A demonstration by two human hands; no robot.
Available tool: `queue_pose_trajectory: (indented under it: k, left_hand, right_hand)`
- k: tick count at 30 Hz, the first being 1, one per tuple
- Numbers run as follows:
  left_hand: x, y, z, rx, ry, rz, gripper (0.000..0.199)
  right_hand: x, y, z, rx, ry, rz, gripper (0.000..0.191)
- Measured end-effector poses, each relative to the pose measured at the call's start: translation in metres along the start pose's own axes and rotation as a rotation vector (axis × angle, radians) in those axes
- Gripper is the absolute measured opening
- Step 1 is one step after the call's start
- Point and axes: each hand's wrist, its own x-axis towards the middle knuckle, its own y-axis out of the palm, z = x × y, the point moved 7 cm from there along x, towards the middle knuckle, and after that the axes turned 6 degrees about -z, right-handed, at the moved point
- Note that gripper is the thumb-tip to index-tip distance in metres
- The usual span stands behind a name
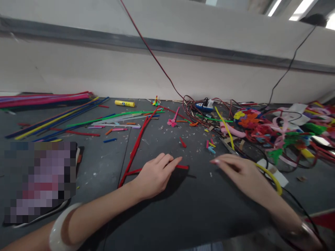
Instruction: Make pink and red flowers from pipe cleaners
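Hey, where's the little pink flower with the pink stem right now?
In the head view, the pink flower lies on the table near the picture's centre, beyond the left hand, with an orange strip just to its right.

Nearer the person than the pink flower (172,122), I see passing room over the grey tabletop (199,205), between left hand (157,174) and right hand (239,176); rightward of it, tangled wires (192,111) and heaped craft flowers (248,120) obstruct, leftward a long red strip (135,148) (lying low).
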Motion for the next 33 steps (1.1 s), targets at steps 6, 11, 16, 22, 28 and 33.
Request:
queue_pose_trajectory:
  k: [6, 11, 16, 22, 28, 33]
  left_hand:
    - [-0.002, -0.008, -0.001, -0.009, 0.072, -0.083, 0.037]
    - [-0.004, -0.015, 0.008, -0.171, -0.013, -0.195, 0.033]
    - [-0.004, -0.024, 0.036, -0.481, -0.362, -0.386, 0.013]
    - [-0.003, -0.004, 0.049, -0.779, -0.675, -0.266, 0.012]
    - [-0.012, 0.035, 0.039, -1.245, -0.876, 0.036, 0.024]
    - [-0.01, 0.033, 0.039, -1.243, -0.856, 0.021, 0.024]
  right_hand:
    - [0.031, 0.084, 0.083, 0.613, 0.104, 0.616, 0.036]
    - [0.027, 0.111, 0.087, 0.989, 0.288, 0.849, 0.018]
    - [0.03, 0.117, 0.084, 1.271, 0.287, 0.818, 0.017]
    - [0.045, 0.103, 0.073, 1.161, 0.177, 0.415, 0.015]
    - [0.047, 0.073, 0.079, 0.712, -0.247, -0.029, 0.008]
    - [0.037, 0.068, 0.086, 0.521, -0.463, -0.233, 0.008]
